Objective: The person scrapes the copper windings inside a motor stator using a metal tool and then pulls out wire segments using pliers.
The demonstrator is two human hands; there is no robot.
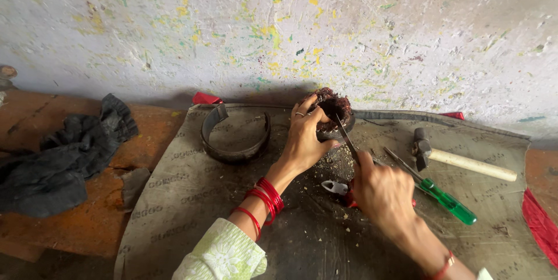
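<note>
My left hand [305, 137] grips a round dark metal part [334, 114] with reddish wire windings, holding it tilted on the grey mat [192, 198]. My right hand [381, 193] holds a thin metal blade [347, 134] whose tip pokes into the windings. Red bangles [267, 195] ring my left wrist. Small crumbs and chips lie on the mat under the part.
A curved dark metal band [235, 140] lies left of the part. A hammer with a pale wooden handle [465, 163], a green-handled screwdriver [447, 201] and pliers [337, 187] lie at the right. A black cloth [58, 161] lies at the left. A paint-flecked wall [290, 24] stands behind.
</note>
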